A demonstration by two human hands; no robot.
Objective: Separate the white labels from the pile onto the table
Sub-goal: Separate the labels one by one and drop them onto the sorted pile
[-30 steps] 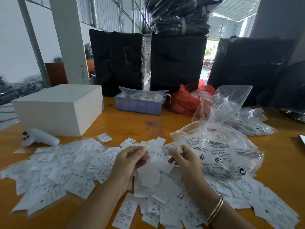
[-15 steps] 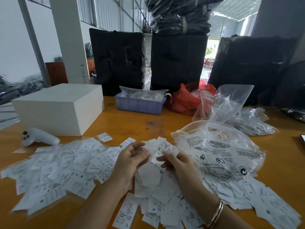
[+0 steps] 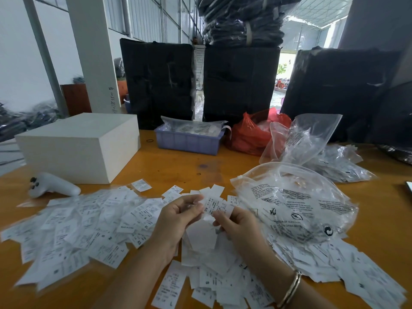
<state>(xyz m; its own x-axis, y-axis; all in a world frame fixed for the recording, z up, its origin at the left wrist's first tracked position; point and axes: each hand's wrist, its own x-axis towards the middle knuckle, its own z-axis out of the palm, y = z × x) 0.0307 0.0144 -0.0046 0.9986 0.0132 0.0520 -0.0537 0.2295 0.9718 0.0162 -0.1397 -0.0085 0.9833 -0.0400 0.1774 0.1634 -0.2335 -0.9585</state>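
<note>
Since the earlier frame, one white label (image 3: pixel 215 206) has been raised between both hands. It is pinched by the left hand (image 3: pixel 176 217) and the right hand (image 3: pixel 237 221), above the pile (image 3: pixel 207 259). The label is judged light, thin and floppy; its edges are best taken.

An orange-brown wooden worktop (image 3: pixel 169 166) fills the foreground of a tall industrial hall. Behind it stand three big black wrapped bales (image 3: pixel 159 83), one topped with a stack of dark bundles (image 3: pixel 243 18). A white pillar (image 3: pixel 93 52) and a slim grey post (image 3: pixel 44 56) rise at left before a white wall (image 3: pixel 17 63). Daylight (quite bright) enters through a far opening (image 3: pixel 282 74) and corrugated roofing (image 3: pixel 316 12).
</note>
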